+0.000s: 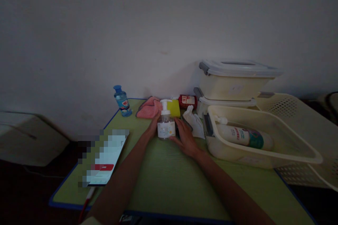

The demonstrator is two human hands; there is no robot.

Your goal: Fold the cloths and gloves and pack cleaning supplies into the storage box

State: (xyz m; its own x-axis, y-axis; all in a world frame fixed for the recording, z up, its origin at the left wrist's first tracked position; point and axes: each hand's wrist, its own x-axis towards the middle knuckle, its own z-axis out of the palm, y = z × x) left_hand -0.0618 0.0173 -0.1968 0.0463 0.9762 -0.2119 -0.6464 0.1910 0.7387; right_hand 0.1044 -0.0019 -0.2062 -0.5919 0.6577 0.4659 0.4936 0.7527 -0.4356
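A clear pump bottle [166, 130] with a white pump head and a white label stands upright on the green table [163, 175]. My left hand [153, 126] is against its left side, the fingers mostly hidden behind it. From the right, my right hand [187, 139] cups the same bottle, with the thumb low by its base and the fingertips along its side. Just behind the bottle are a pink cloth [149, 108] and a yellow sponge-like block [174, 108]. A crumpled white cloth or wipe [194, 123] lies right of my right hand.
A blue bottle [123, 102] stands at the back left, a phone or tablet [112, 158] with a cable nearer me. A red bottle [188, 101] lies at the back. On the right, an open bin [248, 160] holds a large pump bottle [245, 137], near stacked lidded boxes [235, 86] and a basket [287, 109].
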